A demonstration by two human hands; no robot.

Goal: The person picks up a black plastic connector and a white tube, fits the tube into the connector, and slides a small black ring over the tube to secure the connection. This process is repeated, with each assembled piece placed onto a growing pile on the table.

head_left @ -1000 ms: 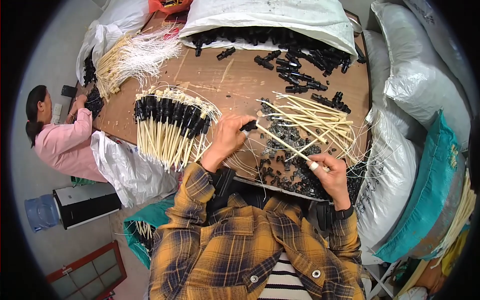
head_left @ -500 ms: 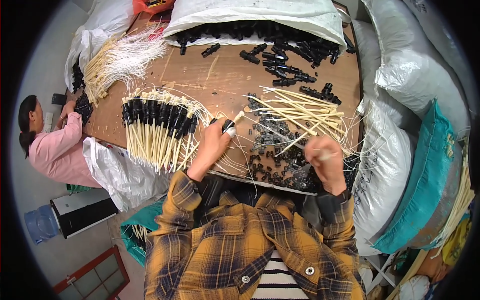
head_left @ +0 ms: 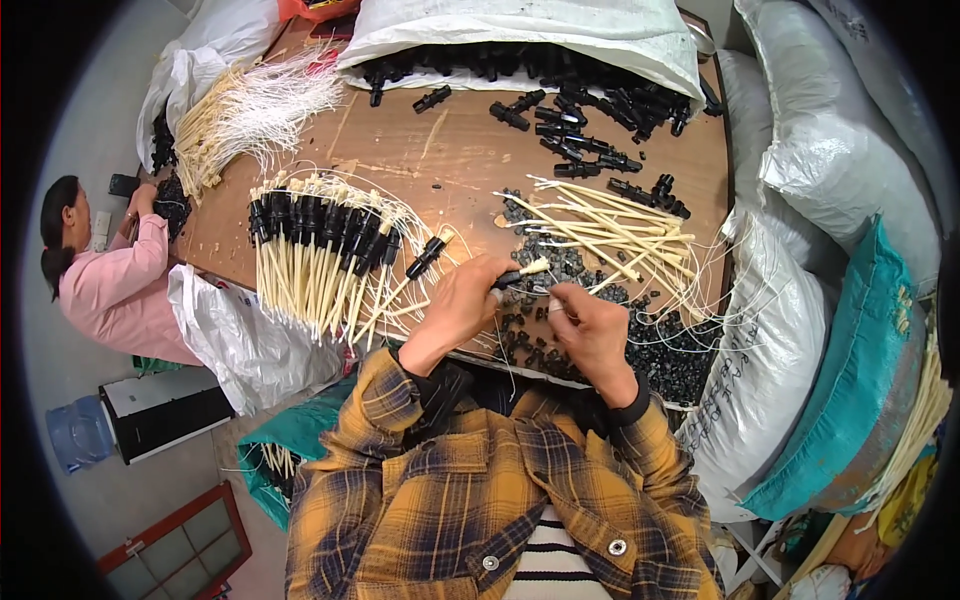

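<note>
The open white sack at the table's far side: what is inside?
Black fittings show at the open mouth of the white sack, and more lie on the table near it. What is deeper cannot be seen: the sack covers it.

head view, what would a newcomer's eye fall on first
Probably the fan of cream-and-black pieces on the table, left of the person's left hand. Next, the white sack at the far edge, with black fittings before its mouth. A bright teal sack also draws attention, far right.

Brown table (head_left: 400, 145): black-collared rods (head_left: 310, 250), loose cream rods (head_left: 610, 232), black connectors (head_left: 590, 146), small dark fittings (head_left: 680, 350), white-stringed bundle (head_left: 265, 105).
</note>
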